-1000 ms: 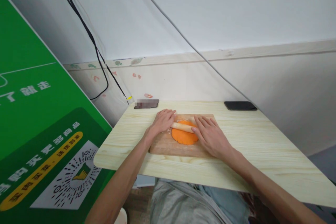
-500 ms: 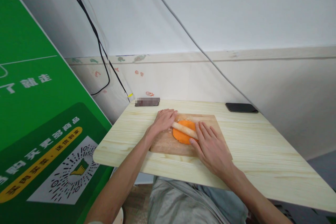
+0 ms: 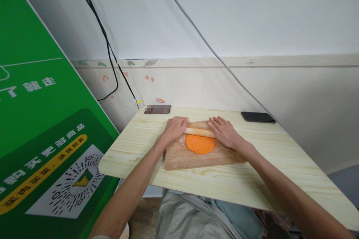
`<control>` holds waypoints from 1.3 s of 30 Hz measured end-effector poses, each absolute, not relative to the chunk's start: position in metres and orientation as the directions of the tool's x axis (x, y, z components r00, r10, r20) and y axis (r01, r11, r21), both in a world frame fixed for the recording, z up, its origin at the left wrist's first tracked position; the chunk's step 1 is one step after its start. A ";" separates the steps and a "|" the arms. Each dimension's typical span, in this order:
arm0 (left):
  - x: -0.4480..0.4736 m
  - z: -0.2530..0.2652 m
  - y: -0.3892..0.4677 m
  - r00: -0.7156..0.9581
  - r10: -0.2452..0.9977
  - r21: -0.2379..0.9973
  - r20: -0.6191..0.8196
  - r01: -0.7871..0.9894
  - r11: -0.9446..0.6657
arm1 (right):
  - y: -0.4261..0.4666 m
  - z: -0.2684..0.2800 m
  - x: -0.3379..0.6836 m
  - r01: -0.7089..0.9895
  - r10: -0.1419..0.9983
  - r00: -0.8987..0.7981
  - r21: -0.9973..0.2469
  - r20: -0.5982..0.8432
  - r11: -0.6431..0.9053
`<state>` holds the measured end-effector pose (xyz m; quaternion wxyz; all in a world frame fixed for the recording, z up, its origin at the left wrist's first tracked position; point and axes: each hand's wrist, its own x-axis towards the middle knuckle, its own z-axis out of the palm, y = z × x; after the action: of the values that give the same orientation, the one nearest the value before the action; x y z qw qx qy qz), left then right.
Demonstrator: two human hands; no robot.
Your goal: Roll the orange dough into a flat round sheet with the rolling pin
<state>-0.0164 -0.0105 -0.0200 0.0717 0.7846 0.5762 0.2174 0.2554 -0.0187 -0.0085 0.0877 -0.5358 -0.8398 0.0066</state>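
A pale wooden rolling pin [image 3: 199, 132] lies nearly crosswise over the far edge of a flat round of orange dough [image 3: 201, 145]. My left hand [image 3: 175, 128] is over the pin's left end, and my right hand [image 3: 224, 131] covers its right end with the fingers pointing away from me. Both palms press down on the pin, hiding its ends. Beneath the dough is a wooden board [image 3: 185, 161], with white flour-like traces left of the dough.
The board rests on a light wood-grain table [image 3: 131, 149] against the wall. A black phone [image 3: 258, 117] lies at the back right, and a dark blurred-out object [image 3: 157, 109] at the back left. A green printed panel [image 3: 33, 127] leans at the left; cables [image 3: 105, 37] hang along the wall.
My right hand has moved away from me, swinging the pin from a slant to nearly level at the dough's far side. The board has turned slightly. My left hand stays about in place.
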 end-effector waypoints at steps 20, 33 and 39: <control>-0.018 -0.033 -0.009 0.292 0.880 0.230 0.374 0.890 -0.393 | -0.064 -0.024 0.256 0.824 0.785 -0.503 -0.075 0.362 0.562; -0.014 -0.036 -0.006 0.237 0.856 0.257 0.460 0.887 -0.384 | -0.040 -0.020 0.262 0.810 0.821 -0.507 -0.182 0.261 0.558; -0.013 -0.034 -0.009 0.247 0.834 0.250 0.493 0.878 -0.408 | -0.005 -0.017 0.266 0.874 0.887 -0.442 -0.158 0.135 0.459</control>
<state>-0.0130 -0.0086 -0.0343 -0.0387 0.7887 0.5428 0.2861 0.2657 -0.0051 -0.0174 0.0991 -0.5190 -0.8484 0.0324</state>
